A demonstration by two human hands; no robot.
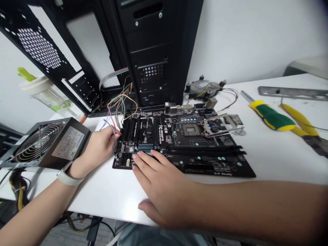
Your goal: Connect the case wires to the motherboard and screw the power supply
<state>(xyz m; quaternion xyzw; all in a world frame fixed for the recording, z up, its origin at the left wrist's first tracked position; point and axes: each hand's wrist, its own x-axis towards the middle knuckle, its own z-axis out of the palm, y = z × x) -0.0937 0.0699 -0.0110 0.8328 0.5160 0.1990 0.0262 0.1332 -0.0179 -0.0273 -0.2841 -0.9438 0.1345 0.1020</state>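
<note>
A black Gigabyte motherboard (179,131) lies flat on the white table, its CPU socket lever frame (217,126) raised. My left hand (101,147) is closed at the board's left edge, fingertips pinching the ends of thin coloured case wires (123,99). A blue wire (114,136) loops over those fingers. The plug at the fingertips is mostly hidden. My right hand (164,186) rests with fingers stretched out on the near edge of the board, by the blue heatsink (145,147). Nothing is held in it.
Behind the board stands an open black computer case (159,44). At left sits a power supply (68,141), with a plastic cup (48,94) beyond it. A CPU fan (205,87), a green-yellow screwdriver (271,116), yellow-handled pliers (302,119) and a metal I/O plate (294,92) lie at right.
</note>
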